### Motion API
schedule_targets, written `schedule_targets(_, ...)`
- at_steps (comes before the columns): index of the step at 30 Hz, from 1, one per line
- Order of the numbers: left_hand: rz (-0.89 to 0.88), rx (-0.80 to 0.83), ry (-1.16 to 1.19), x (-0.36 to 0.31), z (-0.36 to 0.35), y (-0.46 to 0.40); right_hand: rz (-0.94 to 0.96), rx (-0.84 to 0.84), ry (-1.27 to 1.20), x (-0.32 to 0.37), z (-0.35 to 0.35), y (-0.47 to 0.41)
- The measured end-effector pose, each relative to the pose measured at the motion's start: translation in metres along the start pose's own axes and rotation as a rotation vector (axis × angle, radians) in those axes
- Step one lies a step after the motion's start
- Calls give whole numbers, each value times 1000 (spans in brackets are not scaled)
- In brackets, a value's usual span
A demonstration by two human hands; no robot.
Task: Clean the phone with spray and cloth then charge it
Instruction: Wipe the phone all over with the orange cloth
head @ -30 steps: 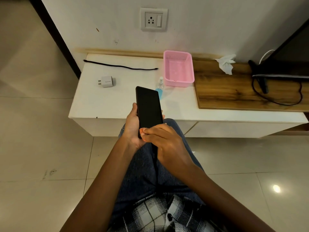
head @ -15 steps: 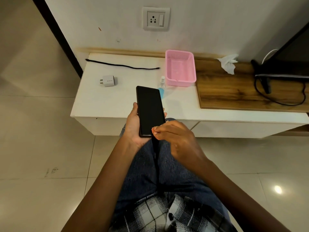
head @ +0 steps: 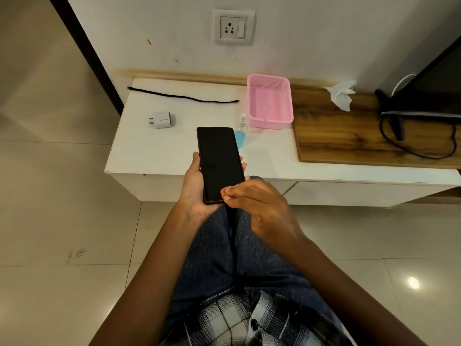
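Note:
My left hand (head: 195, 193) holds a black phone (head: 219, 163) upright over my lap, screen dark and facing me. The curled fingers of my right hand (head: 259, 206) are bunched at the phone's lower right corner and pinch it. A small spray bottle (head: 241, 129) with blue liquid stands on the white cabinet (head: 154, 151), partly hidden behind the phone. Further left on the cabinet lie a white charger plug (head: 162, 119) and a black cable (head: 182, 97). A crumpled white cloth (head: 341, 97) rests on the wooden top at the back right. A wall socket (head: 234, 27) sits above the cabinet.
An empty pink basket (head: 270, 103) stands beside the spray bottle. A dark screen on a stand (head: 429, 93) with black cords fills the right end of the wooden top (head: 336, 136). Tiled floor (head: 62, 196) lies to the left and right of my legs.
My right fingertips slid from the phone's lower left across to its lower right corner. My left hand and the phone have stayed nearly still.

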State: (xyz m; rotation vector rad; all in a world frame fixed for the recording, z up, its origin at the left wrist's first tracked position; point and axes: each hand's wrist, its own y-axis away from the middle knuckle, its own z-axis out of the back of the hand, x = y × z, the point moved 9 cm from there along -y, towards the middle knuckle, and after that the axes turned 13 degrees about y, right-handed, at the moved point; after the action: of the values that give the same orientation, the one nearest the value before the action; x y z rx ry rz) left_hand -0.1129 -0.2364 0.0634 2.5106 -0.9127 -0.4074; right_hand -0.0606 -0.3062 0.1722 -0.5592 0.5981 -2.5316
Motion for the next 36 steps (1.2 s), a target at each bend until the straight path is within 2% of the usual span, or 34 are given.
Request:
schedule_targets(17, 3, 31, -48, -4, 3, 1, -43, -73, 146, -23, 6, 8)
schedule_targets(25, 99, 78, -16, 12, 2, 3, -45, -48, 195, -46, -1, -10)
schedule_targets(36, 136, 143, -28, 14, 1, 4, -107, -83, 245, -74, -2, -45)
